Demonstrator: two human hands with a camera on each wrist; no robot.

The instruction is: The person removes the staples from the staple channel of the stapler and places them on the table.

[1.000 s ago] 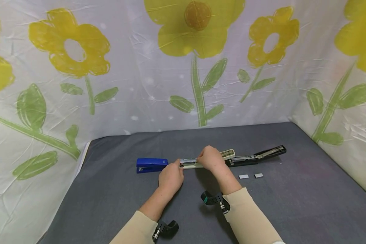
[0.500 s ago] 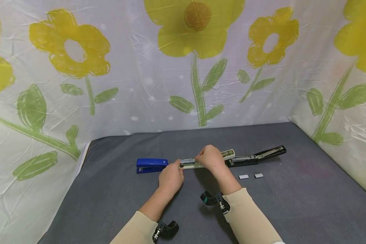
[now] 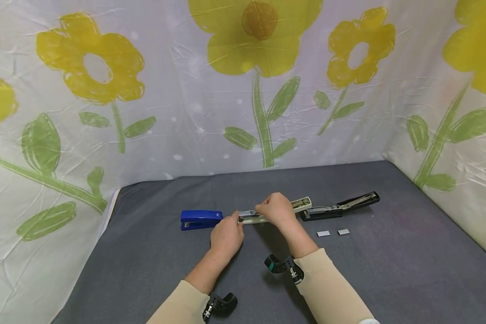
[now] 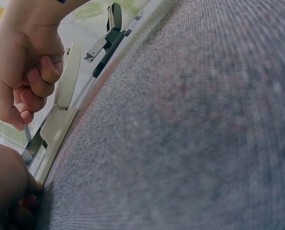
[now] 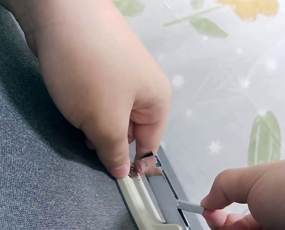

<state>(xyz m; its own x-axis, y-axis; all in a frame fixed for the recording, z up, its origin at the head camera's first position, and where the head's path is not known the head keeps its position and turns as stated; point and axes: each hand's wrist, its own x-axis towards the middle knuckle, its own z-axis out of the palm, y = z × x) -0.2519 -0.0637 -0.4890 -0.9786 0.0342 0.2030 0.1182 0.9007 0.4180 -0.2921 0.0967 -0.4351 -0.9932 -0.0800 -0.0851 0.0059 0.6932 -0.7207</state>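
A cream stapler (image 3: 305, 204) lies opened out in the middle of the table, its top swung back to the right. At the left end of its base, my left hand (image 3: 227, 234) holds it between thumb and fingers. My right hand (image 3: 278, 210) is over the magazine, pinching a small grey strip of staples (image 5: 190, 207) by one end. In the right wrist view, the strip's other end meets the edge of the metal magazine (image 5: 164, 196). The left wrist view shows the strip tilted between fingertips and magazine.
A closed blue stapler (image 3: 201, 219) stands just left of my left hand. To the right is an opened black stapler (image 3: 321, 213), close to the cream one. Two staple strips, one left (image 3: 323, 233) and one right (image 3: 343, 232), lie in front of it. A flowered cloth (image 3: 178, 135) hangs behind.
My right hand has shifted slightly left along the cream stapler, still pinching the staple strip. My left hand has stayed in place.
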